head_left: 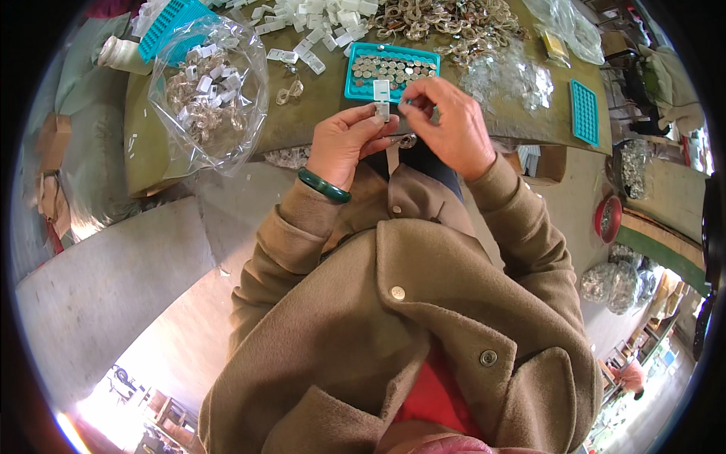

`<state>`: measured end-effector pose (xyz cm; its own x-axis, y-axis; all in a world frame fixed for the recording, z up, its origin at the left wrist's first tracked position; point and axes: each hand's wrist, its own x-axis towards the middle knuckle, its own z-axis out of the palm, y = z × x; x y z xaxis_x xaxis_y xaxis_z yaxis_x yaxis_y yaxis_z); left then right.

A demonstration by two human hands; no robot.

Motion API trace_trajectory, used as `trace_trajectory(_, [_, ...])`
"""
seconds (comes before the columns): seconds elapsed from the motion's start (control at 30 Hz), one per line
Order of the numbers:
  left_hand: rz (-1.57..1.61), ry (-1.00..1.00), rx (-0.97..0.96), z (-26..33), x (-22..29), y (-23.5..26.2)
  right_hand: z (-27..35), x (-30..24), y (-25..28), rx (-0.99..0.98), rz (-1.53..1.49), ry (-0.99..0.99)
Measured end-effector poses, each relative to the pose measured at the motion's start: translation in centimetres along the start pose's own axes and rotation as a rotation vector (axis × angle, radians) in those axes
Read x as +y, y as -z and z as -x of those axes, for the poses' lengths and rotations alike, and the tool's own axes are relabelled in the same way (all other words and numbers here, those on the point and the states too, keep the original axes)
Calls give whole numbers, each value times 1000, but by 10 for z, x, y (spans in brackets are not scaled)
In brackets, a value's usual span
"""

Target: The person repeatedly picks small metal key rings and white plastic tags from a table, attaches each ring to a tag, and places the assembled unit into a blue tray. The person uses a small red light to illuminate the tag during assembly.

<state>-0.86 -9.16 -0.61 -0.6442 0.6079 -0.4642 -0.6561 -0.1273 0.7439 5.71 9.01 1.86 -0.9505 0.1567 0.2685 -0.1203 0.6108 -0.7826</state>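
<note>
Two hands are met at upper centre: a small clear plastic clip (383,111) is pinched in the left hand (348,144) fingertips, right hand (446,125) fingers closed beside it, contents hidden.

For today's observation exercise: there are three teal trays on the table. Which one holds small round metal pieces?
The teal tray just beyond the hands, filled with rows of round metal pieces. The narrow tray at right looks empty; the far-left one lies partly under a clear bag.
</note>
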Motion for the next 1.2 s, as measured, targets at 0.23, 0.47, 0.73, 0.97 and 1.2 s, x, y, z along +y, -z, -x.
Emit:
trace_trajectory(0.23, [-87,-71,30,8,-3,-9,7,-4,-15,53,231,234])
trace_trajectory(0.47, [38,56,61,1,-11,-3,18,1,-21,20,-110,-17])
trace_trajectory(0.73, [15,62,77,-9,-7,3,-11,32,-12,234,151,24])
trace_trajectory(0.97, [34,35,126,-9,-8,-1,-13,42,-22,186,398,205])
trace_trajectory(1.2, [121,20,52,-5,-8,-4,-2,16,-19,123,-87,50])
